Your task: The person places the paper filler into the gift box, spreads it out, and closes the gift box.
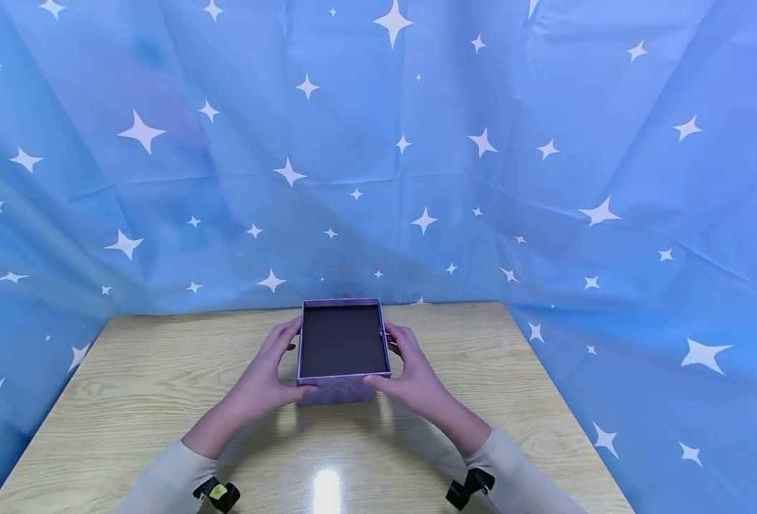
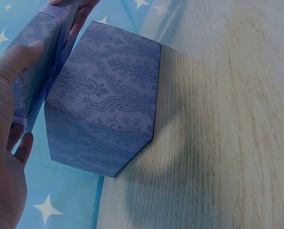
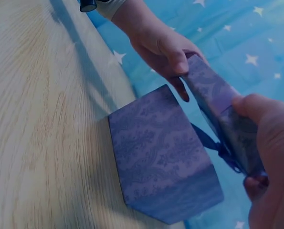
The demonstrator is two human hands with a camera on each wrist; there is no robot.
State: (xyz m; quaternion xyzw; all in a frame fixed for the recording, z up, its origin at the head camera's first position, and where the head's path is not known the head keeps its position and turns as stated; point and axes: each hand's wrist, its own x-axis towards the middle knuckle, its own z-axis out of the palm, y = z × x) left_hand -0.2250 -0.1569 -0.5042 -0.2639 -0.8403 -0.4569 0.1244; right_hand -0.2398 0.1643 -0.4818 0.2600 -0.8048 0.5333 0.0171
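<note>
Both hands hold a shallow, square, purple patterned box lid [image 1: 344, 341], its dark hollow side facing up. At its left edge is my left hand [image 1: 262, 378], thumb on the front wall and fingers along the side. My right hand [image 1: 417, 375] grips the right edge the same way. Beneath the lid stands the matching box [image 3: 161, 138] on the table, patterned sides showing in both wrist views. A gap shows between lid and box in the right wrist view. There, a dark ribbon bow [image 3: 225, 155] hangs at the lid's underside. The box's top opening is hidden.
A light wood-grain table [image 1: 179, 371] lies under everything. Blue cloth [image 1: 352, 143] with white stars hangs close behind its back edge and along the sides. Small black devices [image 1: 471, 487] sit on both wrists over pale sleeves.
</note>
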